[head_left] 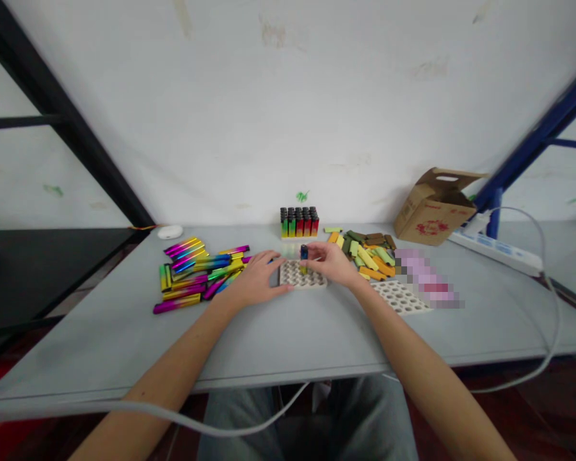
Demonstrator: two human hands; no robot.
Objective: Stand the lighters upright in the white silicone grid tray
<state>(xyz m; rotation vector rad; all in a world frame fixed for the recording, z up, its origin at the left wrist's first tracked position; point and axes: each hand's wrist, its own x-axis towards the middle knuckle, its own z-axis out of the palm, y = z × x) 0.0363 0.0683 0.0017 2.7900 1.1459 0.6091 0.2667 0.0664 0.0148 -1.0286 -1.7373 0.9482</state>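
My right hand [335, 261] pinches a small upright piece with a dark blue top and a yellowish lower end, which looks like a lighter [304, 252]. It stands over a pale block with rows of round holes [290, 275]. My left hand [256, 282] lies spread at the block's left side, its thumb along the front edge and its fingers toward the back corner. A bit of blue shows by its fingertips; I cannot tell whether they touch it. Behind the block, several black-topped lighters [299, 223] stand upright in rows, their bodies green to yellow and red.
Shiny multicoloured sleeves [192, 278] lie heaped at left, near a white oval object [170, 232]. At right are yellow, orange and green pieces [368, 256], a second holed block [400, 298], an open cardboard box [432, 208] and a power strip [502, 250] with a trailing white cable.
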